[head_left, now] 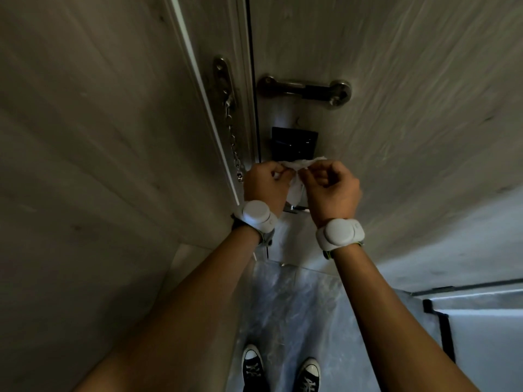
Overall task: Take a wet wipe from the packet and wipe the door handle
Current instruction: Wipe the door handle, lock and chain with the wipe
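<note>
A white wet wipe (295, 183) hangs between my two hands in front of the pale wooden door. My left hand (264, 183) pinches its left top edge and my right hand (329, 186) pinches its right top edge. Both hands are close together, fingers curled. The metal door handle (304, 89) is a horizontal bar with a dark sleeve, mounted above my hands and not touched. A black lock plate (294, 145) sits between the handle and my hands. No wipe packet is visible.
A security chain (233, 137) hangs from a metal plate (223, 77) on the door frame at left. A small metal part (293, 207) shows below the wipe. Grey marbled floor (288, 306) and my black sneakers (281, 369) are below. White wrist devices sit on both wrists.
</note>
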`<state>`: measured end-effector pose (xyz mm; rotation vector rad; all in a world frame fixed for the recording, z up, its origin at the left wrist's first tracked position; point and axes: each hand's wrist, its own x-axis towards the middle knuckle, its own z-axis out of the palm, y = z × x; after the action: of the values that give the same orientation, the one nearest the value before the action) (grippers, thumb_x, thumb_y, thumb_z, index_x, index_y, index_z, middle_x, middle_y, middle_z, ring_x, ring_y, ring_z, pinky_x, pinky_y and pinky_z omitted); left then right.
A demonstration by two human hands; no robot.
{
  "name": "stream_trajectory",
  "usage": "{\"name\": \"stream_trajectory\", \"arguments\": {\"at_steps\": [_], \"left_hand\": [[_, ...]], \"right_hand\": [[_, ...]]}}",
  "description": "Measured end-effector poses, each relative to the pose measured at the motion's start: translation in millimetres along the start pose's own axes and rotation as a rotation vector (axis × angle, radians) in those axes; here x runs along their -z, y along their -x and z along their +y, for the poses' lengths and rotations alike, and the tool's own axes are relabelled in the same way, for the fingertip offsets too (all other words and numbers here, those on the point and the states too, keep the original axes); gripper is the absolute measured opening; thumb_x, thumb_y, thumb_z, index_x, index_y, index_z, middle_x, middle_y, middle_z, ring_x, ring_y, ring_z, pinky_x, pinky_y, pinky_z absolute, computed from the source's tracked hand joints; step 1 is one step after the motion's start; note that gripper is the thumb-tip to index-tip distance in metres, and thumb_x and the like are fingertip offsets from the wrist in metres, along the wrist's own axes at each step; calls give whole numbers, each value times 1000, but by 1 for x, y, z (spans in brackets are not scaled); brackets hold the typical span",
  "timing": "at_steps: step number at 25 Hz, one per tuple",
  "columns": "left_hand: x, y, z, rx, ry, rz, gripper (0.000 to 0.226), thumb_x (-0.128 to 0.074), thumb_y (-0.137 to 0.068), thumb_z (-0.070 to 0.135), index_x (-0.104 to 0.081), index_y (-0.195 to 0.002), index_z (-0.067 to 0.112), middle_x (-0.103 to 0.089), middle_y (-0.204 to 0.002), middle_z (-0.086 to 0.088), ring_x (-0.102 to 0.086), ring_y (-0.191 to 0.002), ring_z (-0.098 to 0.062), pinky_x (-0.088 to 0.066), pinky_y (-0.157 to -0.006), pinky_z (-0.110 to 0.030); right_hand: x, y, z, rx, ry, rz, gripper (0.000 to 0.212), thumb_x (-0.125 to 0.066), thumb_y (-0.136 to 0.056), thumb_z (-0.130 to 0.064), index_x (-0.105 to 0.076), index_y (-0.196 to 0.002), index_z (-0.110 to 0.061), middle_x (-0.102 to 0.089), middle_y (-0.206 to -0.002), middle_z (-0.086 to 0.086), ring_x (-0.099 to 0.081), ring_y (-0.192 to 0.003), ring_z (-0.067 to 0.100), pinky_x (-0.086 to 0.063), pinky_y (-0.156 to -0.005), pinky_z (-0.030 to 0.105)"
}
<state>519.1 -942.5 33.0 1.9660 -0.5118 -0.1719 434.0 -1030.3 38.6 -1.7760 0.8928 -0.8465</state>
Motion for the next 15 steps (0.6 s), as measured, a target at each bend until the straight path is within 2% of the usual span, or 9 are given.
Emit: {"name": "stream_trajectory", "arguments": {"at_steps": [3, 6, 10, 13, 15], "left_hand": [[4, -1, 10, -32, 7, 20, 16, -70, -84, 18, -68, -69, 18, -60, -61, 4, -70, -69, -21, -61, -69, -41], [7, -1, 19, -71, 5, 37, 12, -71, -85, 19, -73, -78, 10, -69, -69, -3, -69, -70, -19, -60, -69, -34], [13, -1, 36, -74, 31, 55, 17, -71, -86, 21, -73, -84, 4, -72, -76, -12, -71, -73, -24, -60, -70, -42], [16, -4, 51, -102, 27, 100, 17, -70, -87, 22, -71, -82, 5, -72, -75, -8, -69, -70, -19, -60, -66, -38], [17, -7, 55, -130, 14, 123, 16, -69, -87, 21, -70, -83, 6, -70, -74, -4, -67, -69, -14, -58, -64, -31]], "right_hand": [[3, -3, -7, 42, 4, 11, 12, -80, -78, -24, -69, -80, -24, -63, -66, -20, -61, -58, -14, -54, -63, 14], [6, -6, -14, 63, -27, 20, 11, -80, -79, -23, -72, -84, -19, -67, -71, -16, -63, -60, -14, -52, -62, 8], [11, -11, -30, 83, -55, 38, 17, -78, -82, -23, -77, -96, -13, -73, -83, -8, -66, -68, -10, -52, -69, 7], [14, -24, -47, 110, -37, 9, 17, -75, -85, -28, -78, -97, -17, -77, -91, -5, -70, -78, 1, -55, -75, 14], [15, -30, -54, 128, -19, -7, 15, -75, -85, -28, -79, -94, -16, -76, -87, -7, -67, -71, -5, -54, -71, 10]]}}
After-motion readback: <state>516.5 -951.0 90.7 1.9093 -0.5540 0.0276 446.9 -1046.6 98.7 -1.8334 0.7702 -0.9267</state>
